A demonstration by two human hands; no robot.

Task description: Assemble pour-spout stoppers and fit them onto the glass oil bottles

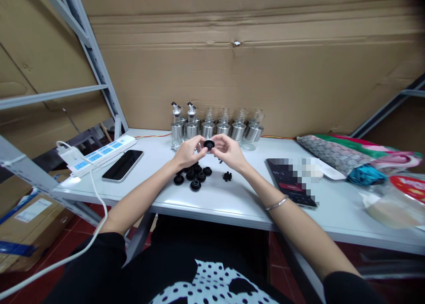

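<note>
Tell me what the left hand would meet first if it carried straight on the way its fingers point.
The left hand points right, at the black cap it already pinches; just beyond comes the right hand, though depth is uncertain.

A phone (122,165) lies beside a power strip (102,152) on the white table (212,202).

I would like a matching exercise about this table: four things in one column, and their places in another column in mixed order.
Things:
1. black cap
2. phone
3. power strip
4. glass bottles

Places:
A. in a row at the back of the table, by the cardboard
B. lying flat, screen dark, left of the hands
C. held between the left hand and right hand
D. at the table's left edge

Pairs: 1-C, 2-B, 3-D, 4-A
</note>
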